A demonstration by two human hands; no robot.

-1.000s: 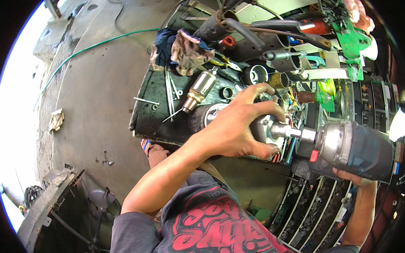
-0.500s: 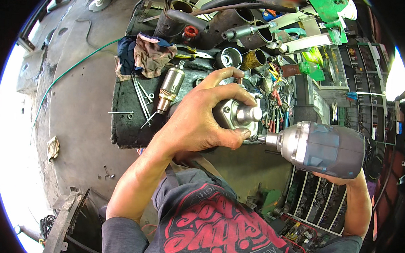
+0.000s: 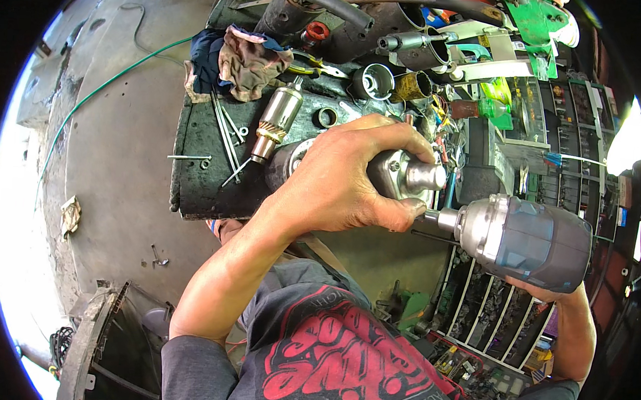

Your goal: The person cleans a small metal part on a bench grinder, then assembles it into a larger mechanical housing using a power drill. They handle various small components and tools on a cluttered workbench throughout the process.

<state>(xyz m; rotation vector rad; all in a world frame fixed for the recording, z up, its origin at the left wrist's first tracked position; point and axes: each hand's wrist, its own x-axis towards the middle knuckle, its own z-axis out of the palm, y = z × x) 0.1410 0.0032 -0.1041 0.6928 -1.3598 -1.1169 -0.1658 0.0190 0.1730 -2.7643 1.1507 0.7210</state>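
My left hand [image 3: 343,179] is wrapped round the end of a metal motor housing [image 3: 400,173] at the bench's near edge, thumb low and fingers over the top. A rounded silver nose sticks out of it to the right. My right hand [image 3: 535,289], mostly hidden under the tool, grips a grey cordless impact wrench [image 3: 540,238]. Its socket [image 3: 445,218] points left and meets the housing's lower edge by my left thumb; whether it sits on a bolt is hidden. Left of my wrist, an armature [image 3: 275,123] with a copper commutator lies on the bench beside a metal ring [image 3: 326,117].
Long bolts [image 3: 223,135] and nuts lie on the dark bench [image 3: 199,184] at left. Behind are a crumpled cloth [image 3: 251,65], yellow-handled pliers [image 3: 315,66], a silver cup [image 3: 373,81] and upright metal tubes [image 3: 293,16]. Parts shelves [image 3: 491,315] stand at right.
The whole view has shifted a little, so the housing, both hands and the wrench appear further right. The metal ring shows more plainly. Both grips and the wrench's contact look the same.
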